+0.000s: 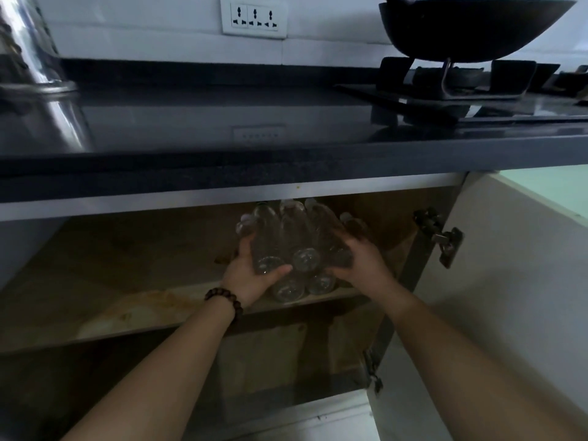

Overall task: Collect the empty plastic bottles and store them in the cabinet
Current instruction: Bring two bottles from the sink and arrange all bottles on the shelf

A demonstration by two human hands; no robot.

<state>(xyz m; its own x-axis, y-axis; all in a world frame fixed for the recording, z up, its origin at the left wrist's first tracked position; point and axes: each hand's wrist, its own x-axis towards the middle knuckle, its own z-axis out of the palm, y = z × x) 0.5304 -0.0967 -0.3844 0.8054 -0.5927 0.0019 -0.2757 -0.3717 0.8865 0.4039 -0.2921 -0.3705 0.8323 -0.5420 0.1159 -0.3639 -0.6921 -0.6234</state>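
Several clear empty plastic bottles [294, 237] lie bundled together, caps pointing into the open cabinet [127, 281], their bases toward me. The bundle sits over the cabinet's upper wooden shelf [152, 310] at its front right part. My left hand [251, 275], with a bead bracelet at the wrist, grips the bundle's left side, thumb curled under a bottle base. My right hand [362, 259] grips the bundle's right side, fingers wrapped over the outer bottles. Two lower bottles [288, 289] touch or nearly touch the shelf.
A dark countertop [222, 122] runs above the cabinet. A black wok [471, 23] stands on a gas hob [445, 90] at the right. A shiny metal vessel [28, 58] is at the left. The cabinet door [509, 265] hangs open on my right. A lower shelf compartment [270, 354] lies beneath.
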